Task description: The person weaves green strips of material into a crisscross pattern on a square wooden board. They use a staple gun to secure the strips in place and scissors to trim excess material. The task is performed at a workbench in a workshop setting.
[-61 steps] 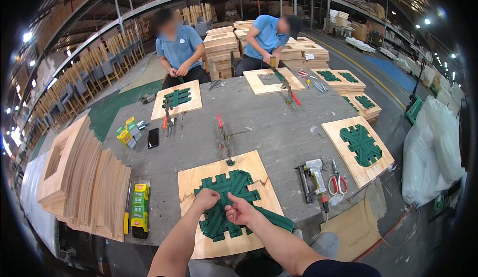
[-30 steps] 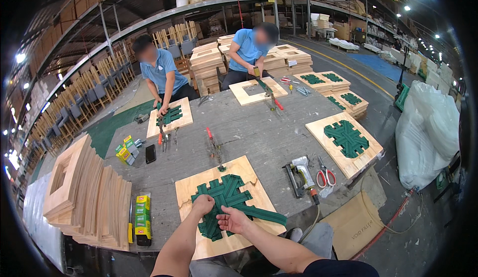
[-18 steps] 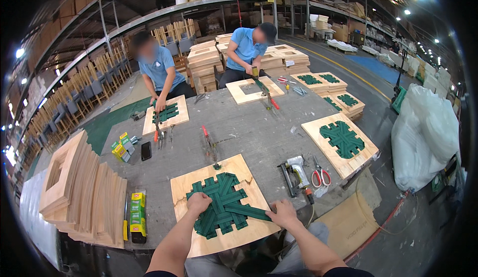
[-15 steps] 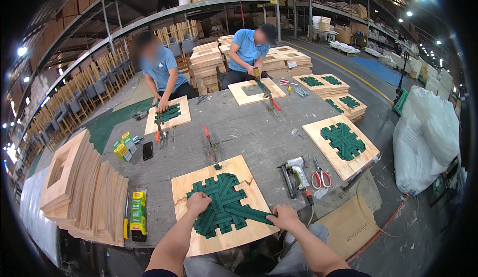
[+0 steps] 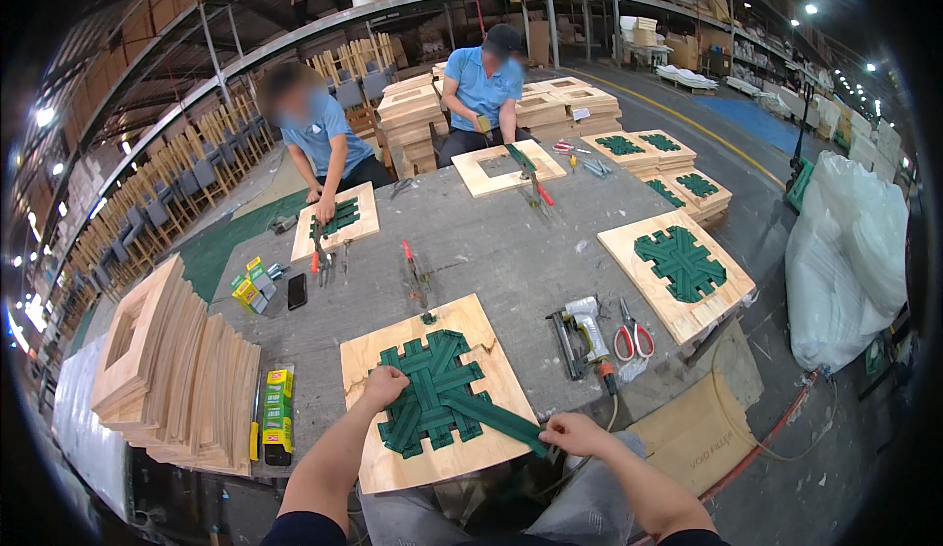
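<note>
In front of me lies a square wooden panel (image 5: pixel 496 345) with dark green webbing (image 5: pixel 432 389) woven across its middle. Its strap ends stick out around the weave. My left hand (image 5: pixel 386 386) is closed at the left side of the weave, its fingertips pinching the webbing there; the exact grip is partly hidden. A loose green webbing strap (image 5: pixel 496 416) runs from the weave over the panel's right edge. The strap's free end is pinched in my right hand (image 5: pixel 575 435), just past that edge. A ragged crack line shows in the wood near the weave.
To the right lie a staple gun (image 5: pixel 586 340) with a hose and red-handled scissors (image 5: pixel 633 338); beyond them is another webbed panel (image 5: pixel 678 266). Stacked wooden frames (image 5: pixel 187 379) and staple boxes (image 5: pixel 277 409) stand left. Pliers (image 5: pixel 413 261) lie ahead. Two co-workers sit opposite.
My right hand has moved slightly right with the strap end, and the strap reaches farther past the panel edge. My left hand has shifted slightly up and left. The view has moved a little.
</note>
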`<action>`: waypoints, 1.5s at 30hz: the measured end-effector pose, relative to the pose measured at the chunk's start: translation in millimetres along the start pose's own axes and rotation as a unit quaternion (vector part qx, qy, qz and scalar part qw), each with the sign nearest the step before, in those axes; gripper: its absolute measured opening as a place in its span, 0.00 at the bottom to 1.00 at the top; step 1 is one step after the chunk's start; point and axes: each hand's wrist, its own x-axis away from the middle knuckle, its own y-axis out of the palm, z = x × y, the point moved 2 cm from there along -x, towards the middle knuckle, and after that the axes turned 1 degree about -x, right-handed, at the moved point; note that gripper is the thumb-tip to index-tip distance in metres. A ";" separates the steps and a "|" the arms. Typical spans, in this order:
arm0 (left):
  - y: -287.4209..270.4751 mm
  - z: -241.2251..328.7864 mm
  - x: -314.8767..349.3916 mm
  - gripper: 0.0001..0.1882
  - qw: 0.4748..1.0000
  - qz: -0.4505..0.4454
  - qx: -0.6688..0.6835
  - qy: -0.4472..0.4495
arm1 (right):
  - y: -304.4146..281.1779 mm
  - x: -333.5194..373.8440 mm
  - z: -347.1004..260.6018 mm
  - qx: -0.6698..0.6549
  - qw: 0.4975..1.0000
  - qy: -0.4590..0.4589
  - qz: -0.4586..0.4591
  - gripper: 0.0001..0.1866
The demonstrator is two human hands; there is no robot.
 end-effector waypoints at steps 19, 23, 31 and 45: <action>-31.9 14.4 -17.1 0.10 0.995 -0.041 -0.086 -0.028 | 21.4 -10.5 -20.3 -0.241 0.969 0.054 0.007 0.28; -46.4 18.3 -26.8 0.12 0.987 0.036 -0.149 0.037 | 27.0 -9.5 -5.4 -0.256 0.965 0.058 0.027 0.24; -10.7 -3.1 0.6 0.20 0.981 -0.061 0.181 -0.026 | 35.5 -8.9 1.5 -0.178 0.979 0.079 0.056 0.15; -54.3 -2.1 -26.8 0.17 0.995 0.078 -0.056 0.027 | 41.4 -12.1 -1.3 -0.136 0.987 0.067 0.053 0.17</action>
